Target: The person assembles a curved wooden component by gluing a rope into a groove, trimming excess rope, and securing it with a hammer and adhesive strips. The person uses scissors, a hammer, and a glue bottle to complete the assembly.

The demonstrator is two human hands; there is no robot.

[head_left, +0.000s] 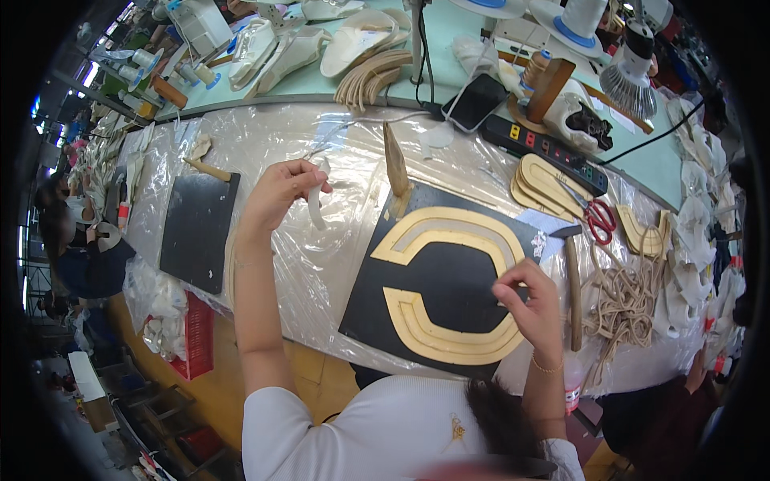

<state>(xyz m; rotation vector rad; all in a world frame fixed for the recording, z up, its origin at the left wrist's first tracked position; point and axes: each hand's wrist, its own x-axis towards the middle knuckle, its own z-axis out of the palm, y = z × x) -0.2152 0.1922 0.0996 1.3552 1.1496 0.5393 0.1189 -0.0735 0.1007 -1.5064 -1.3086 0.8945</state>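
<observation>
Raised left of the black board [365, 297], my left hand [285, 192] pinches a thin, whitish curved strip [315, 206] that hangs from its fingertips. On the board lies a cream horseshoe-shaped piece [437, 341], its gap facing left. A greyish band [437, 231] runs along its upper arm. My right hand [529, 301] is over the right-hand bend of this piece, thumb and fingers drawn together. Whether anything small is between those fingertips is hidden. A flat wooden stick [394, 160] rises at the board's far left corner, with yellowish residue at its base.
Right of the board are a hammer [573, 289], red-handled scissors [597, 218], tangled beige cords [626, 305] and stacked cream pieces [537, 184]. A power strip [545, 152] lies behind. Another black board [200, 228] is at left. Shoe parts [277, 56] line the far table.
</observation>
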